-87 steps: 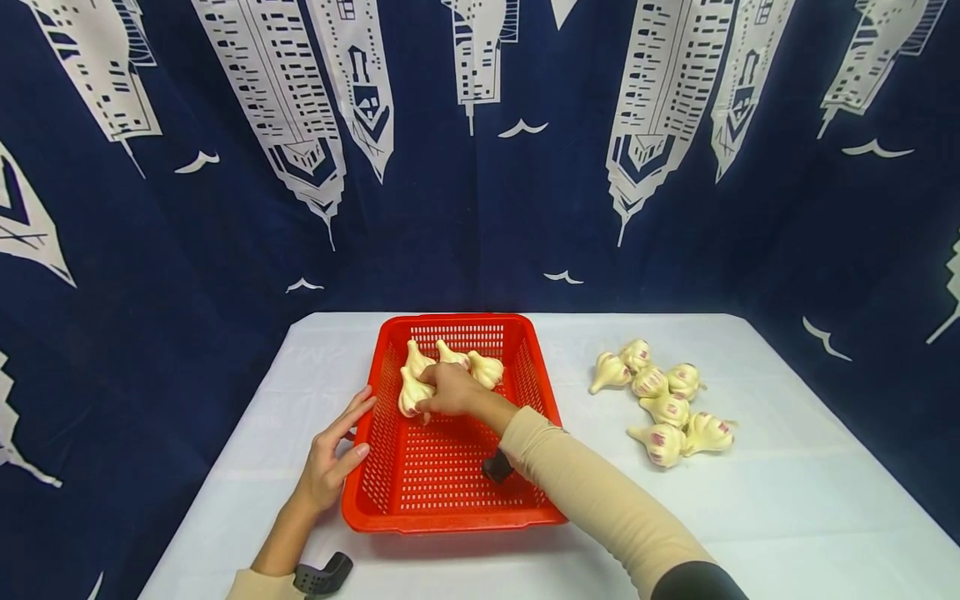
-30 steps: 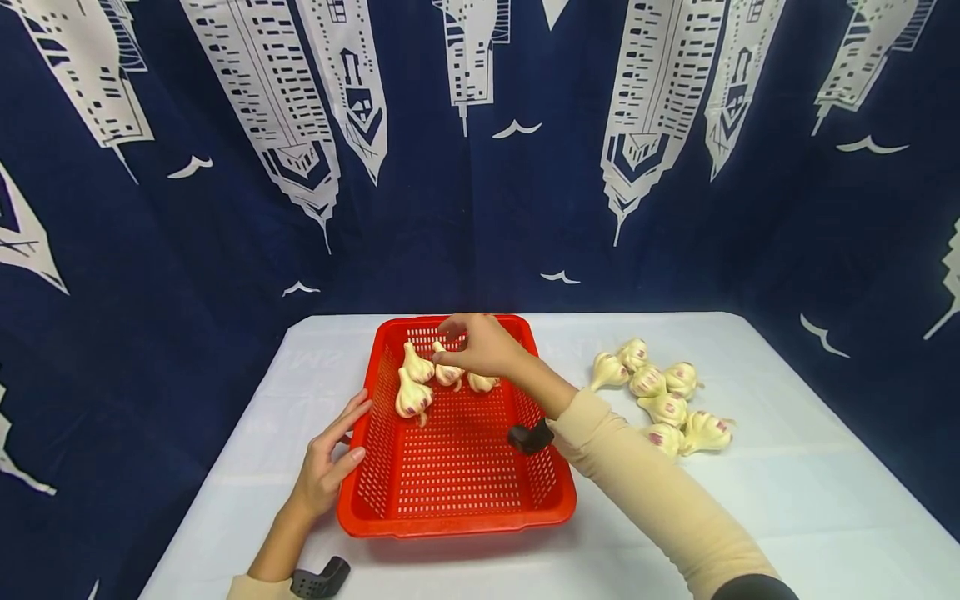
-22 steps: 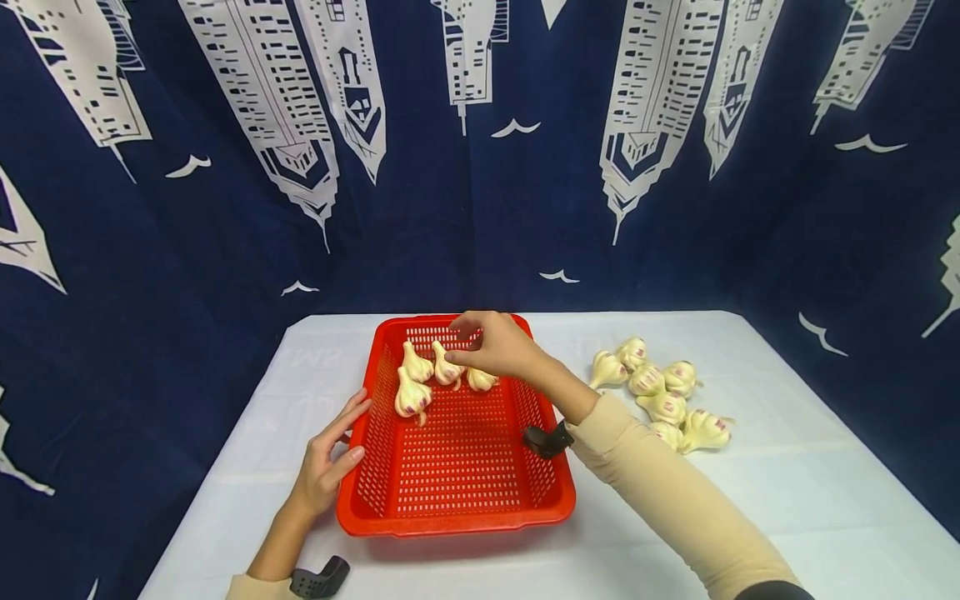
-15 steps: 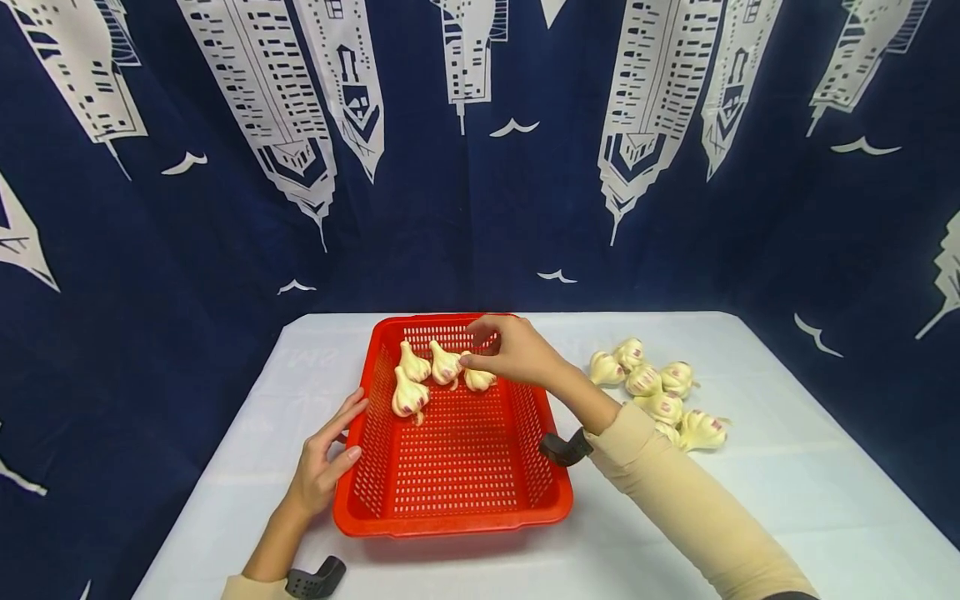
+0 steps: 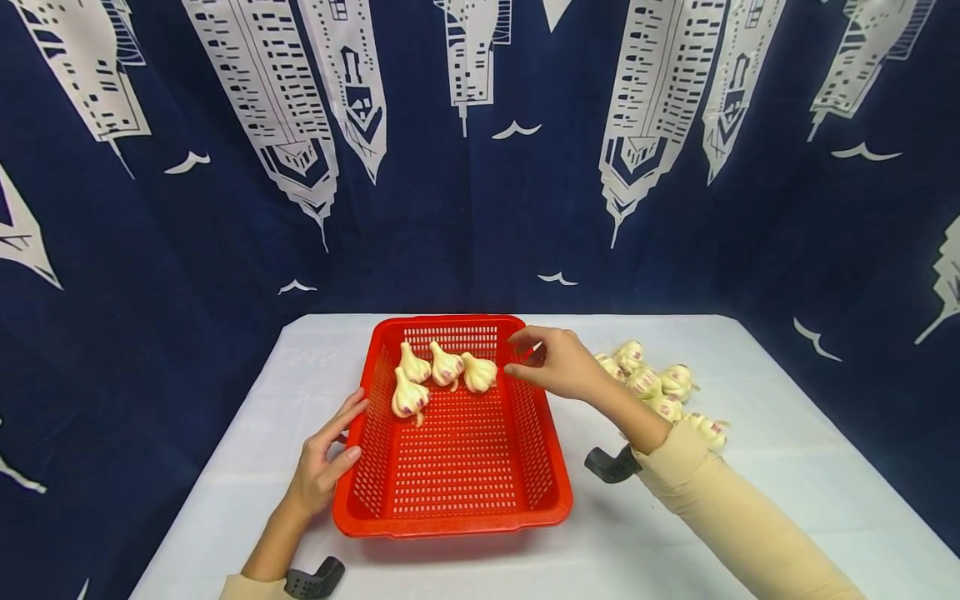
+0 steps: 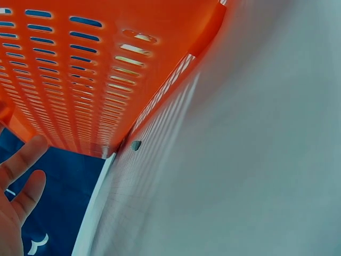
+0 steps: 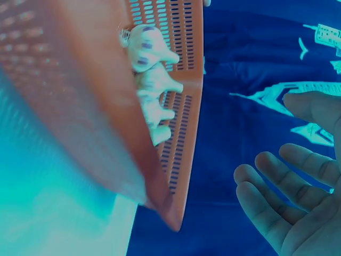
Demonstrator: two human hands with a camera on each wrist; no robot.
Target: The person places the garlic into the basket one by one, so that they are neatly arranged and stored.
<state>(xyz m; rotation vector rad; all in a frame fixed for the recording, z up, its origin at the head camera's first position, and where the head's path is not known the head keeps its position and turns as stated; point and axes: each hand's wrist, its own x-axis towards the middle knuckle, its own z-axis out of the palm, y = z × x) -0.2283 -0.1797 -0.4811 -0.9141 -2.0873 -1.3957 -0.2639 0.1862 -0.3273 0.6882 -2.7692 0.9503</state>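
Steadying red perforated basket (image 5: 457, 527): left hand (image 5: 322, 467) unclenched at rim (image 5: 342, 496); right hand (image 5: 561, 363) empty, loosely curved, best passed high, sparing garlic bulbs (image 5: 480, 373).

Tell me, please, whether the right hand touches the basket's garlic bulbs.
Apart: the right wrist view shows blue cloth between the right hand and the bulbs.
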